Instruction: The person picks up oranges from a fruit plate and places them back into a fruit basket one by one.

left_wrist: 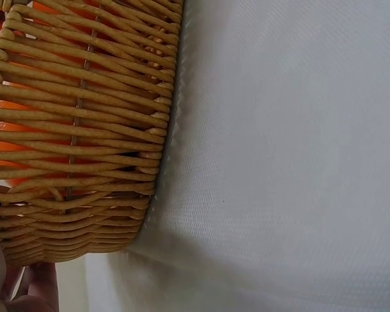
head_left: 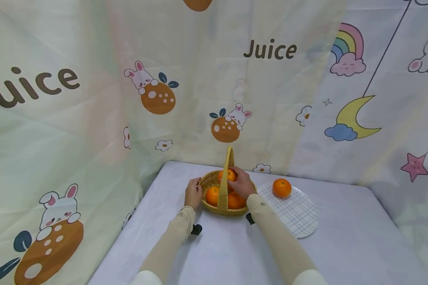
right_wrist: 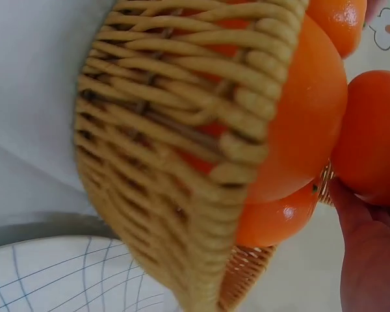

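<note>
A yellow-brown wicker basket [head_left: 225, 212] with a tall arched handle stands on the table, several oranges inside it. My left hand [head_left: 193, 193] grips the basket's left rim; in the left wrist view its fingers [left_wrist: 39, 287] show at the basket's edge, partly hidden. My right hand [head_left: 242, 183] reaches over the basket's right side and holds an orange [right_wrist: 374, 136] above the other fruit. In the right wrist view, its thumb lies against that orange. Two more oranges [head_left: 212, 196] [head_left: 236, 201] sit low in the basket, either side of the handle.
Right of the basket lies a round white plate [head_left: 301, 215] with a blue grid pattern, bearing one orange [head_left: 282, 188]. A white cloth covers the table [head_left: 221, 253]. Printed curtains [head_left: 207, 79] hang close behind and to the left.
</note>
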The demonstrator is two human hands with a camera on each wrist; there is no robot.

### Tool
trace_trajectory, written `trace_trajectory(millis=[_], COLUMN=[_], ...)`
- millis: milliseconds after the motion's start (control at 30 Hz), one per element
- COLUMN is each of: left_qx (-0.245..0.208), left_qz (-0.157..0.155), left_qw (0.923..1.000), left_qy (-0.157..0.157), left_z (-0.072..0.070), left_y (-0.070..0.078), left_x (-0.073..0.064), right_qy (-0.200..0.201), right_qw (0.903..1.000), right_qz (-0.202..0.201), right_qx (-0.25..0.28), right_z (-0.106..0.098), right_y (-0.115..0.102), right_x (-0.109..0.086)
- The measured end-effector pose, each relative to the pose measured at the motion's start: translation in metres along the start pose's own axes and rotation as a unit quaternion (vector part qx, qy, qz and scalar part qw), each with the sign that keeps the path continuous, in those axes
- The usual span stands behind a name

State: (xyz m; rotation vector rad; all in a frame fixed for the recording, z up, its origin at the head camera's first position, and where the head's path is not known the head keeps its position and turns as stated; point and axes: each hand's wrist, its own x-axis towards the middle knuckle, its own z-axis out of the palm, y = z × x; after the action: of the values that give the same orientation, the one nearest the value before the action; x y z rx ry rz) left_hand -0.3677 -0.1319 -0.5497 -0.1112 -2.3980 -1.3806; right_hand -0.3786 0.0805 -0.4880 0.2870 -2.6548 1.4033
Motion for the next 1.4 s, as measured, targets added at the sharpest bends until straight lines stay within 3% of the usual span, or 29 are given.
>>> trace_trajectory(millis=[100, 433, 767, 900, 1000, 1267, 1400], left_qx=[-0.004, -0.002, -0.006, -0.010, -0.010, -0.006, -0.003], left_qz=[-0.007, 0.013, 0.042, 0.032, 0.027, 0.020, 0.015], left_qw=[1.0000, 0.9999, 0.9991, 0.9994, 0.9996, 0.9998, 0.9999], left_qy=[0.000, 0.000, -0.002, 0.010, 0.004, 0.005, 0.002], left_z=[0.002, 0.002, 0.009, 0.007, 0.003, 0.002, 0.002], left_y=[0.002, -0.001, -0.003, -0.003, -0.003, -0.003, -0.002], left_x=[0.001, -0.001, 0.001, 0.001, 0.000, 0.001, 0.000], right_qy=[-0.004, 0.005, 0.039, 0.012, 0.013, 0.029, 0.025], right_qw=[1.0000, 1.0000, 0.9990, 0.9999, 0.9999, 0.9973, 0.9980], right_qz=[0.001, -0.004, -0.016, -0.002, 0.005, -0.059, -0.048], right_qx=[0.005, -0.001, -0.011, -0.009, -0.002, -0.031, -0.033], right_z=[0.001, 0.012, 0.018, 0.024, 0.028, 0.028, 0.027], right_y=[-0.002, -0.003, 0.006, 0.004, 0.002, 0.008, 0.010], right_x=[0.004, 0.011, 0.008, 0.006, 0.005, 0.007, 0.004])
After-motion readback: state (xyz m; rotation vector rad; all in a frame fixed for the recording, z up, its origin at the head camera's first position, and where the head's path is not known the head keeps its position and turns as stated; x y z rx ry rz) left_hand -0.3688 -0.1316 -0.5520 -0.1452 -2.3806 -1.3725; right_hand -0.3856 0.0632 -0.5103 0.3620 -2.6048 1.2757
